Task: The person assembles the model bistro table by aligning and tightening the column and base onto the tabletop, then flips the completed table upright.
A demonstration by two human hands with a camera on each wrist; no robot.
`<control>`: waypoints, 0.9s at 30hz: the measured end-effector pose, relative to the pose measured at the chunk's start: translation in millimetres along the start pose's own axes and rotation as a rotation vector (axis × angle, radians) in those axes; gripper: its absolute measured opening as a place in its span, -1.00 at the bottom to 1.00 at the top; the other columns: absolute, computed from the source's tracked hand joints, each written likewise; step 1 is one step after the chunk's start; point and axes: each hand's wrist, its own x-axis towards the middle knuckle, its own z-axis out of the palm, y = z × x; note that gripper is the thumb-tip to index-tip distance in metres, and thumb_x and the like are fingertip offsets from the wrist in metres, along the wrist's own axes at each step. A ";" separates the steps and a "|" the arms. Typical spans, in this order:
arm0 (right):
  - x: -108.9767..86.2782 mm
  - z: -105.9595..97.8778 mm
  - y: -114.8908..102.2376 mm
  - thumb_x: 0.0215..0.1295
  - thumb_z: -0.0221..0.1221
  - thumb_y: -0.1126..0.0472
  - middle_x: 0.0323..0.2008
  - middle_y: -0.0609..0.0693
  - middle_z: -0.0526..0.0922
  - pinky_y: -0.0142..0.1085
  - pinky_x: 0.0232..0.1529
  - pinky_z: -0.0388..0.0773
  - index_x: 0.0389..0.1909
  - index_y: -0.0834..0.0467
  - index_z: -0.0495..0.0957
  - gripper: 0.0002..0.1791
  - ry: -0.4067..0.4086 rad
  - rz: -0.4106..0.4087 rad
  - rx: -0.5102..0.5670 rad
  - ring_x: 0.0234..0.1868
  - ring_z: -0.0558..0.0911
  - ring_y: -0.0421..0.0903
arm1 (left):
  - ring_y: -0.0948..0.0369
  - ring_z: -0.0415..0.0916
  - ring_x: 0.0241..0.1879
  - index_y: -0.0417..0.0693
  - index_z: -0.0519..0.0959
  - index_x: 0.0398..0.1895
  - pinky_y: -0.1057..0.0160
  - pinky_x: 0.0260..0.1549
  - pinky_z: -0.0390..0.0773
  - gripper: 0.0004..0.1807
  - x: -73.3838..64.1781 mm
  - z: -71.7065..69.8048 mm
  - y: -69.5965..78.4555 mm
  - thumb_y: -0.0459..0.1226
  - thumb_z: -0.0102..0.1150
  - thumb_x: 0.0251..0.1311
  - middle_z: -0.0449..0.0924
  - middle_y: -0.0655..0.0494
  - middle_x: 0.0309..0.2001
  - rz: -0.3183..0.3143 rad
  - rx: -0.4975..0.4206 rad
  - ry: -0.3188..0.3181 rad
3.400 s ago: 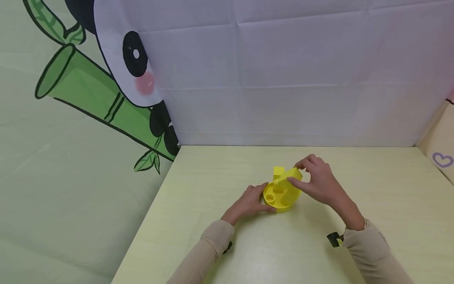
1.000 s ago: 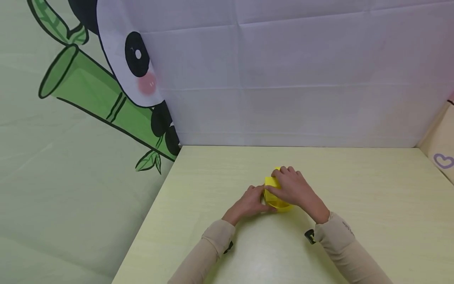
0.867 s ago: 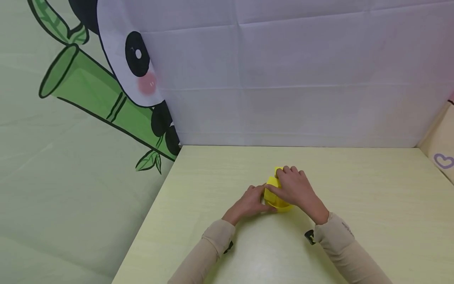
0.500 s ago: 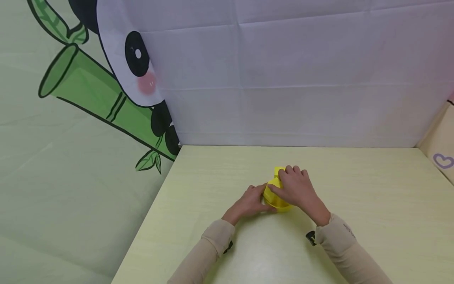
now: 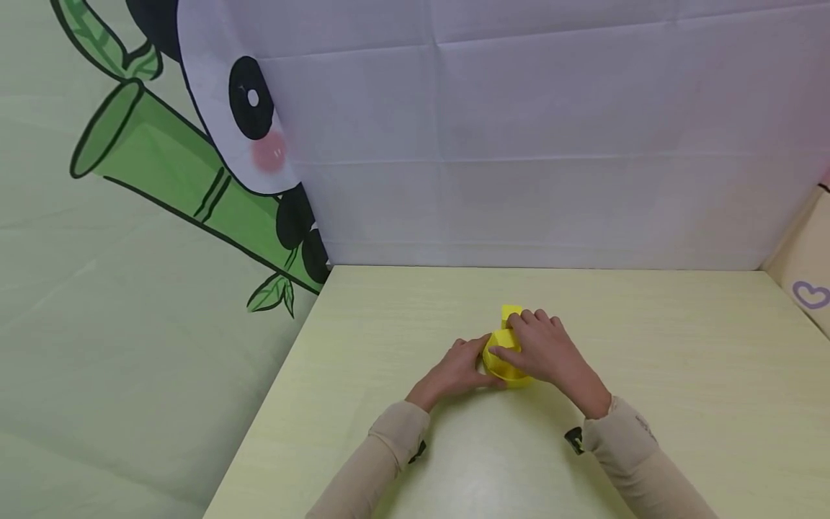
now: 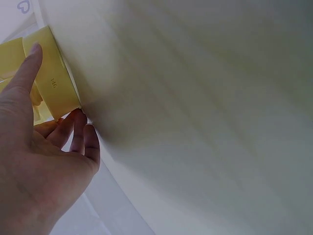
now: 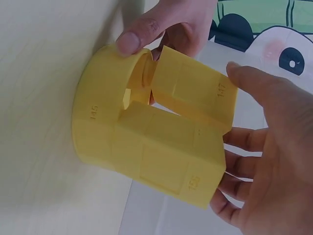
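Yellow base (image 7: 93, 129) sits on table (image 5: 480, 461); L hand (image 6: 54, 161) grips its side btwn thumb & fingers. R hand (image 5: 551, 355) holds block 147 (image 7: 193, 90) by its upper end, over base, next to tall block (image 7: 168, 152) standing in base. Can't tell if the 2 blocks touch.
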 end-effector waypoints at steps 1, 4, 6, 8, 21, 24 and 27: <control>-0.9 -0.2 0.2 0.32 0.35 -0.14 -0.29 0.04 0.52 0.02 -0.17 0.40 -0.05 0.26 0.57 -0.47 0.002 0.004 0.003 -0.22 0.45 0.07 | 0.20 0.33 0.06 0.08 0.33 0.55 0.23 0.09 0.39 -0.07 0.1 0.2 0.1 0.12 0.49 0.16 0.50 0.26 0.35 0.000 -0.001 0.000; -4.6 -3.4 0.3 0.32 0.35 -0.11 -0.23 0.08 0.55 0.06 -0.13 0.41 0.00 0.26 0.58 -0.48 0.009 -0.007 0.008 -0.17 0.47 0.11 | 0.21 0.33 0.05 0.06 0.33 0.55 0.24 0.08 0.38 -0.07 0.3 0.8 0.1 0.12 0.50 0.16 0.51 0.26 0.34 -0.003 -0.004 -0.001; -6.2 -5.3 0.4 0.32 0.35 -0.08 -0.19 0.11 0.57 0.09 -0.11 0.43 0.00 0.27 0.59 -0.50 0.016 -0.018 0.008 -0.13 0.48 0.14 | 0.20 0.33 0.05 0.05 0.32 0.56 0.24 0.09 0.39 -0.05 0.3 0.8 0.8 0.11 0.50 0.15 0.51 0.24 0.35 -0.010 -0.002 0.000; -7.1 -5.2 1.0 0.32 0.36 -0.08 -0.20 0.11 0.57 0.08 -0.11 0.43 -0.04 0.27 0.59 -0.51 0.022 -0.017 -0.002 -0.13 0.48 0.14 | 0.18 0.33 0.08 0.00 0.29 0.58 0.24 0.12 0.39 -0.01 0.0 0.6 1.5 0.12 0.50 0.15 0.48 0.20 0.38 -0.023 0.007 -0.003; -10.3 0.3 2.0 0.28 0.37 -0.13 -0.32 0.05 0.51 0.02 -0.20 0.42 -0.25 0.22 0.56 -0.54 0.068 -0.002 -0.026 -0.22 0.45 0.09 | 0.14 0.32 0.11 -0.09 0.20 0.61 0.19 0.15 0.41 0.06 -0.9 1.4 2.1 0.14 0.48 0.16 0.42 0.12 0.44 -0.047 0.016 -0.010; -10.6 1.3 1.2 0.31 0.34 -0.19 -0.38 0.01 0.46 -0.01 -0.24 0.39 -0.33 0.19 0.53 -0.51 0.069 -0.002 -0.046 -0.27 0.42 0.06 | 0.13 0.32 0.13 -0.08 0.20 0.62 0.18 0.16 0.42 0.07 -1.1 1.2 3.0 0.16 0.47 0.16 0.41 0.13 0.44 -0.054 0.011 -0.009; -11.6 1.6 0.6 0.30 0.34 -0.21 -0.36 0.02 0.48 -0.01 -0.23 0.39 -0.31 0.19 0.56 -0.50 0.075 -0.006 -0.052 -0.25 0.43 0.07 | 0.14 0.32 0.14 -0.06 0.20 0.62 0.18 0.17 0.42 0.06 -0.8 1.3 3.2 0.17 0.46 0.17 0.41 0.15 0.44 -0.054 0.013 -0.009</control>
